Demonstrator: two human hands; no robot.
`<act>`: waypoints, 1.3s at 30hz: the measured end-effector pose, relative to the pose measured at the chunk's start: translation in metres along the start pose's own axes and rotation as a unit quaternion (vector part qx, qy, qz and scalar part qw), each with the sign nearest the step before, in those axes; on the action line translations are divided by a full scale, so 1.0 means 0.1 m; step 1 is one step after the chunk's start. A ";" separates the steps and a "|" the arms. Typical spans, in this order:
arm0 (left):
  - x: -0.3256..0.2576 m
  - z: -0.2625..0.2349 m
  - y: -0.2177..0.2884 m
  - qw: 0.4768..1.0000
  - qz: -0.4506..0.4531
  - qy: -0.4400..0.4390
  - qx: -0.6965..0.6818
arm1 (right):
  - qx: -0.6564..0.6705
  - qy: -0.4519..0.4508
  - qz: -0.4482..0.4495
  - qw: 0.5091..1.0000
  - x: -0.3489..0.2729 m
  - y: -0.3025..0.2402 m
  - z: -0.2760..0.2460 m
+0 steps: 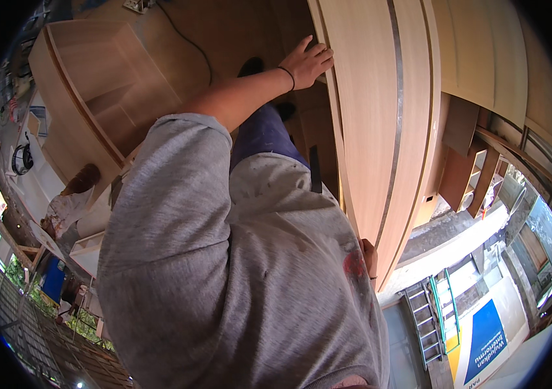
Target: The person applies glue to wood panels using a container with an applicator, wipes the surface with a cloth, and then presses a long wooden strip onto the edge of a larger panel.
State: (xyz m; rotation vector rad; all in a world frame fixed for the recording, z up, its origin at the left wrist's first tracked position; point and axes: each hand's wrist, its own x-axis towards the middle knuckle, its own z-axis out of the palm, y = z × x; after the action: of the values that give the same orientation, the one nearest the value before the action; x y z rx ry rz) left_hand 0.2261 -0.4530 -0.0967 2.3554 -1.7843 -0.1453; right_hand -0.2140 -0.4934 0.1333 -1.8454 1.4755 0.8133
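Note:
A long light wood-grain cabinet panel (370, 110) with a dark lengthwise strip runs along my right side. My left arm reaches across in front of me, and my left hand (308, 61) is closed over the panel's near edge toward its far end, its fingers bent onto the wood. A dark band circles that wrist. Lower down, my right hand (369, 258) shows only in part between my grey shirt and the panel; its visible fingers grip the same edge. The rest of that hand is hidden behind the shirt.
An open wooden cabinet box (104, 78) stands on the left. A dark cable (188, 40) lies on the brown floor ahead. Large boards (483, 58) and smaller cabinet pieces (464, 172) are to the right, with a ladder (425, 321) and a blue-and-white banner (486, 337) at lower right.

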 end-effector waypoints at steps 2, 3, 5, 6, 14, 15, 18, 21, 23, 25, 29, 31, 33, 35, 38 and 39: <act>-0.04 0.03 0.09 1.000 0.004 0.005 -0.013 | 0.000 0.000 -0.002 1.000 0.02 -0.01 -0.02; -0.09 0.05 0.14 1.000 0.013 0.005 -0.028 | -0.001 -0.001 -0.005 1.000 0.04 -0.02 -0.04; -0.19 0.09 0.22 0.999 0.016 0.009 -0.045 | 0.001 -0.001 -0.005 1.000 0.06 -0.07 -0.04; -0.22 0.14 0.27 0.998 0.015 0.017 -0.053 | 0.002 0.004 0.000 1.000 0.05 -0.09 -0.04; -0.43 0.47 0.96 0.858 -0.281 0.199 -0.381 | 0.009 0.012 -0.005 1.000 0.09 0.08 0.05; -0.41 0.42 1.08 0.789 -0.360 0.114 -0.484 | 0.015 0.017 -0.009 1.000 0.08 0.10 0.07; -0.37 0.46 1.20 0.695 -0.420 0.065 -0.579 | 0.024 0.024 -0.020 0.999 0.08 0.11 0.11; -0.33 0.56 1.17 0.781 -0.360 0.118 -0.496 | 0.026 0.027 -0.014 0.999 0.03 0.07 0.11; -0.31 0.54 1.15 0.789 -0.357 0.110 -0.488 | 0.022 0.029 -0.016 0.999 0.06 0.10 0.12; -0.32 0.52 1.13 0.782 -0.379 0.108 -0.482 | 0.018 0.021 -0.030 0.999 0.11 0.09 0.11; -0.28 0.46 1.13 0.804 -0.390 0.095 -0.439 | 0.014 0.030 -0.037 0.999 0.15 0.10 0.17; -0.25 0.50 1.12 0.803 -0.400 0.079 -0.435 | 0.009 0.048 -0.054 0.997 0.20 0.19 0.25; -0.22 0.56 1.12 0.780 -0.411 0.067 -0.467 | 0.026 0.085 -0.065 0.994 0.19 0.18 0.31; -0.21 0.78 1.12 0.781 -0.408 0.068 -0.468 | 0.058 0.121 -0.087 0.987 0.18 0.22 0.38; -0.19 0.88 1.18 0.749 -0.441 0.092 -0.486 | 0.070 0.108 -0.063 0.990 0.09 0.18 0.34; -0.18 0.91 1.16 0.733 -0.445 0.102 -0.504 | 0.089 0.100 -0.065 0.989 0.06 0.26 0.36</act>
State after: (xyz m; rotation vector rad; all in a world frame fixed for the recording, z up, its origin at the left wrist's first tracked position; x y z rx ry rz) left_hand 0.0943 -0.4737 -0.1628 1.9464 -0.1288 -0.7196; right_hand -0.2409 -0.4729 0.1046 -1.9061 1.4781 0.4300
